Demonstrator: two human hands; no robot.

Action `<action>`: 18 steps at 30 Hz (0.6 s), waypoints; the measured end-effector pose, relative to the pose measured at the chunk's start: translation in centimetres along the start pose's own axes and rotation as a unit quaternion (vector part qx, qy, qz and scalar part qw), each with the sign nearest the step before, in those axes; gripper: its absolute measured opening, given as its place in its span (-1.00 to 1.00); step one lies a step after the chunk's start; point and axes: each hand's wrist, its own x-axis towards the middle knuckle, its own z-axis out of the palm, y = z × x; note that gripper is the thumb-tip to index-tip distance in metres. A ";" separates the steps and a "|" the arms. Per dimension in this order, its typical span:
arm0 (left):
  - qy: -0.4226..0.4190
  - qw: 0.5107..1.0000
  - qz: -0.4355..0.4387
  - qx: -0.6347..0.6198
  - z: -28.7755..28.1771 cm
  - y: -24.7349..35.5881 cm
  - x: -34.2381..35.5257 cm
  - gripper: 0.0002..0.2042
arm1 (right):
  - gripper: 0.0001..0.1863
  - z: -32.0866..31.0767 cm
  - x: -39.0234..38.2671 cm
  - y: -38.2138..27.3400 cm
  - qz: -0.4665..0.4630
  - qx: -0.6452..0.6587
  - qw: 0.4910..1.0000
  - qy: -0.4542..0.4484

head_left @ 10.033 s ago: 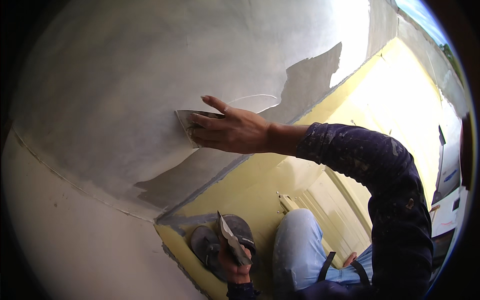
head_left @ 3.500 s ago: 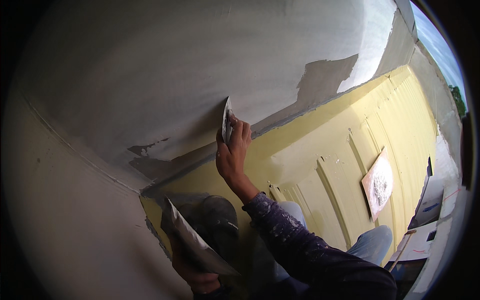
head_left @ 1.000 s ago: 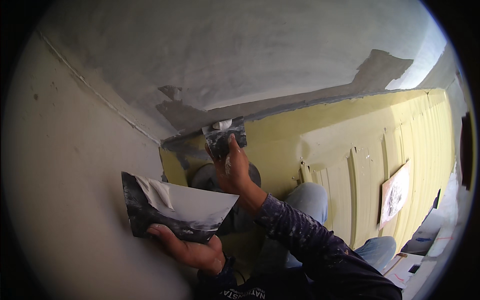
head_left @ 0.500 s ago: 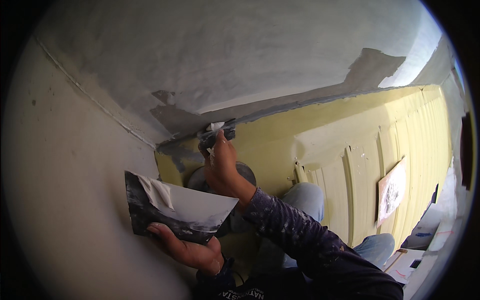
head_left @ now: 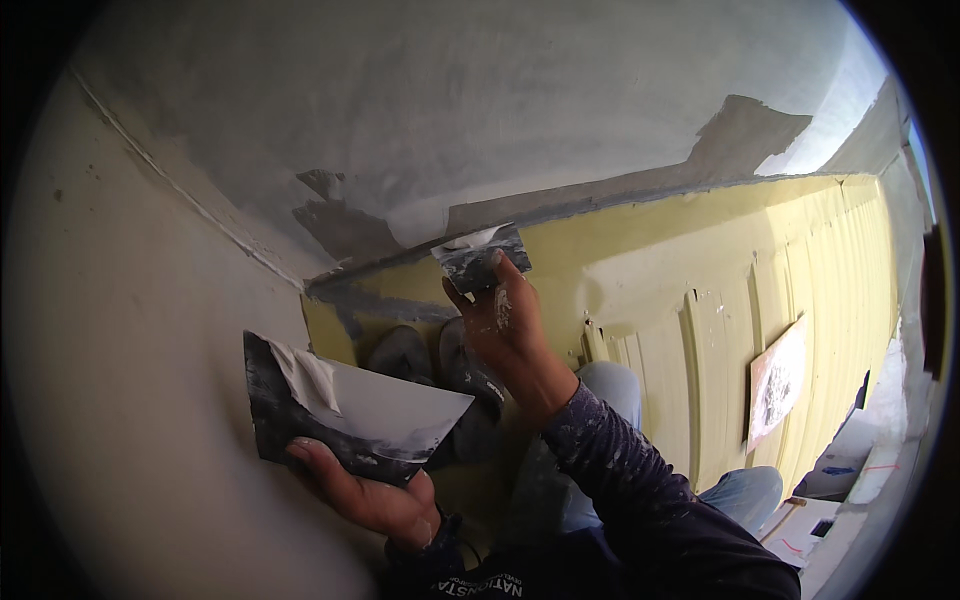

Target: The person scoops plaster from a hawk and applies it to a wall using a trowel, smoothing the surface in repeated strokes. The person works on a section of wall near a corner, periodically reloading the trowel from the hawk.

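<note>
My left hand [head_left: 385, 505] grips a wide dark scraper blade [head_left: 290, 410] at lower left, with white filler spread and folded across it, in front of the pale left wall. My right hand [head_left: 510, 335] is closed on a smaller blade [head_left: 475, 270], thumb on its face and a streak of white filler along its top edge. This blade is just below the edge of the grey skim-coated surface [head_left: 450, 100], which has darker unevenly coated patches [head_left: 340, 220]. White paste is smeared on the back of my right hand.
A yellow ribbed metal surface [head_left: 650, 250] lies beneath me, bearing a square board [head_left: 760, 380] with white material at right. My dark sandals [head_left: 400, 350] and jean-clad knees [head_left: 740, 495] are below. The pale wall [head_left: 140, 350] bounds the left. A stick and pale panels [head_left: 805, 530] lie at lower right.
Over the last second my right hand and small blade moved slightly right; the left stays about level with its loaded blade. Earlier, my right hand was working the small blade against the grey surface.
</note>
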 end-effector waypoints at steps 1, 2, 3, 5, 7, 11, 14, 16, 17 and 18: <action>-0.031 0.996 0.054 0.060 -0.1 -0.3 -0.2 -0.39 | -0.79 -0.5 0.5 -0.1 0.002 0.007 1.000 -0.008; -0.028 0.996 0.053 0.060 -0.4 -0.7 -0.4 -0.39 | -0.80 -0.9 1.0 -0.1 0.006 0.009 1.000 -0.016; -0.035 0.992 0.082 0.092 -0.7 -1.1 -0.5 -0.38 | -0.80 -1.2 1.4 -0.1 0.010 0.008 1.000 -0.012; -0.086 0.959 0.201 0.179 -1.7 -1.8 -0.2 -0.37 | -0.81 -1.3 2.1 0.2 0.018 0.018 0.999 -0.022; -0.138 0.891 0.337 0.272 -2.7 -2.3 0.2 -0.37 | -0.81 -1.3 2.4 0.4 0.017 0.023 0.999 -0.020; -0.137 0.916 0.284 0.250 -3.5 -2.7 0.4 -0.35 | -0.81 -0.9 2.1 0.5 0.003 0.024 0.999 -0.022; -0.158 0.896 0.315 0.271 -2.7 -2.3 0.4 -0.37 | -0.81 -0.5 1.9 0.3 0.006 0.024 1.000 -0.015; -0.122 0.939 0.233 0.221 -1.7 -1.9 -0.1 -0.35 | -0.81 -0.3 1.8 0.0 0.008 0.023 1.000 -0.010; -0.083 0.974 0.141 0.158 -1.1 -1.7 -0.3 -0.33 | -0.81 -0.3 1.8 -0.1 0.009 0.022 1.000 -0.009; -0.051 0.989 0.081 0.113 -0.7 -1.4 -0.6 -0.28 | -0.81 -0.2 1.9 -0.2 0.010 0.023 1.000 -0.012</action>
